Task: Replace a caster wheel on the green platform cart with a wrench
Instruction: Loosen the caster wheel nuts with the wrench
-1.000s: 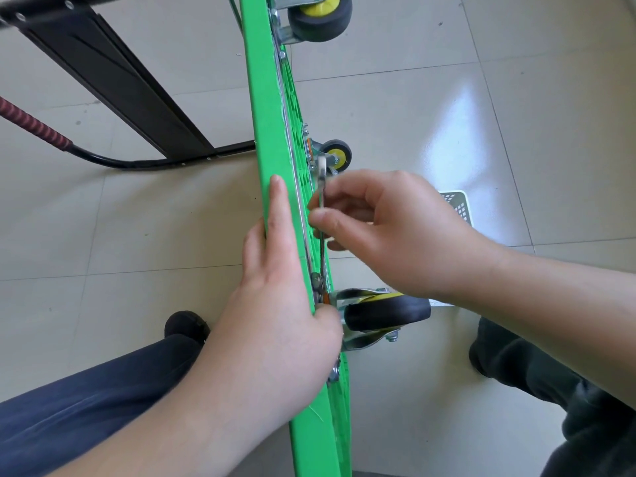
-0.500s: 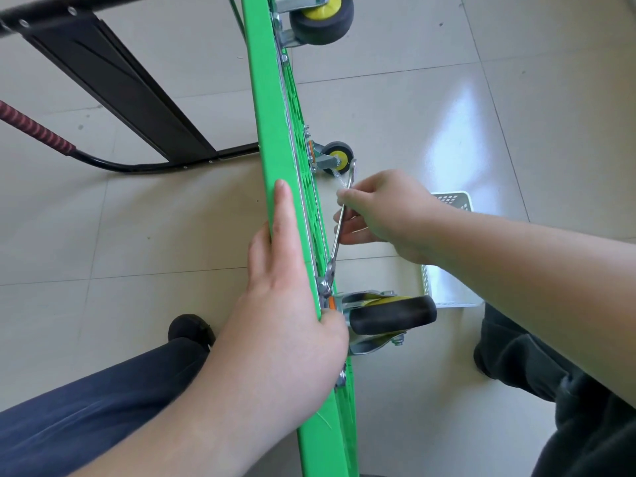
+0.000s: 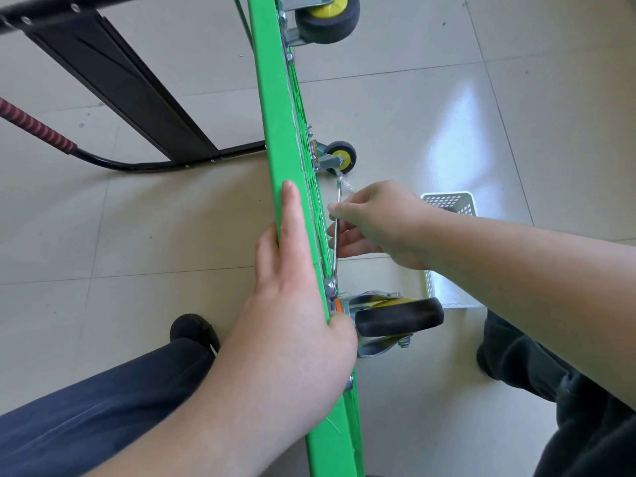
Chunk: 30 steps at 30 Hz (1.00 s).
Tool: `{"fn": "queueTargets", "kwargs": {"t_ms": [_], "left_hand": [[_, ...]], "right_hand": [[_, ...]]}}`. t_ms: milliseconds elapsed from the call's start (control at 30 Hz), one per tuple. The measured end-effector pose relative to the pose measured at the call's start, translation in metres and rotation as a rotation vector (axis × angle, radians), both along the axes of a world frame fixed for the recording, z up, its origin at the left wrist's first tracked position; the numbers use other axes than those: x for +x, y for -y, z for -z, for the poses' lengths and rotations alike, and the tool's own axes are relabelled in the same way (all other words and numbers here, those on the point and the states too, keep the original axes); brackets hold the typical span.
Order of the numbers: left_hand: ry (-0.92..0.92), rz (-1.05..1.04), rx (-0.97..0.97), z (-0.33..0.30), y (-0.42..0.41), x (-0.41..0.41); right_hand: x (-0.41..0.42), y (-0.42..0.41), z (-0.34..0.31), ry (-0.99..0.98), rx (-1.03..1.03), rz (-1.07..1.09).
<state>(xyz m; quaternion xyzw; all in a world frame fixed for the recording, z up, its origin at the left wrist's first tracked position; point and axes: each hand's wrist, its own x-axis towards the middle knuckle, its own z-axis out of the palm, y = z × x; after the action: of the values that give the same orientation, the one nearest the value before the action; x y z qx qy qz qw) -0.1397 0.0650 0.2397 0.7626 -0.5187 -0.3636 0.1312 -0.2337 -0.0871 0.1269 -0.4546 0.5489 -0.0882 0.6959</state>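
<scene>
The black rubber caster wheel with a yellow hub in a silver bracket (image 3: 399, 316) sits on the underside of the green plastic platform cart (image 3: 275, 139), which stands on its edge on the floor; the slim silver wrench (image 3: 336, 232) has its lower head on the fastener at the bracket's mounting plate, handle pointing up and away along the deck; compared with a second ago the handle has swung out from the deck and back toward it, so one stroke on that fastener looks spent; I judge the step as working the mounting fastener, loosening or tightening cannot be told; the wheel is still mounted, so the swap looks early or at its last tightening. The right hand (image 3: 382, 225) pinches the wrench shaft mid-length, fingers curled round it; the left hand (image 3: 292, 304) lies flat along the cart's edge, fingers straight, thumb over the rim near the bracket, as it did a second ago, steadying the deck. Two more yellow-hubbed casters (image 3: 339, 156) sit further up the deck; a white perforated plastic basket (image 3: 447, 201) lies on the beige tiled floor (image 3: 137, 218) just past the right wrist; the cart's black folding handle (image 3: 113, 77) sits left.
</scene>
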Motion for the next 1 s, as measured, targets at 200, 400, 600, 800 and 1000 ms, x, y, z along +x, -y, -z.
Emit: {"fn": "queueTargets", "kwargs": {"t_ms": [200,400,600,800,1000], "left_hand": [[0.008,0.002,-0.02,0.007,-0.004,0.0],[-0.025,-0.014,-0.046,0.01,-0.005,0.001],[-0.036,-0.014,-0.062,0.016,-0.008,0.001],[-0.06,-0.06,0.054,0.011,-0.004,0.002],[-0.08,-0.069,0.047,0.01,-0.004,0.004]], "right_hand": [[0.003,-0.002,0.003,-0.058,-0.146,-0.04],[0.0,-0.003,-0.008,-0.06,-0.31,-0.118],[-0.005,-0.021,-0.034,0.009,-0.633,-0.271],[-0.024,-0.047,-0.047,0.089,-0.755,-0.249],[-0.039,-0.067,-0.054,0.183,-0.837,-0.269]]}}
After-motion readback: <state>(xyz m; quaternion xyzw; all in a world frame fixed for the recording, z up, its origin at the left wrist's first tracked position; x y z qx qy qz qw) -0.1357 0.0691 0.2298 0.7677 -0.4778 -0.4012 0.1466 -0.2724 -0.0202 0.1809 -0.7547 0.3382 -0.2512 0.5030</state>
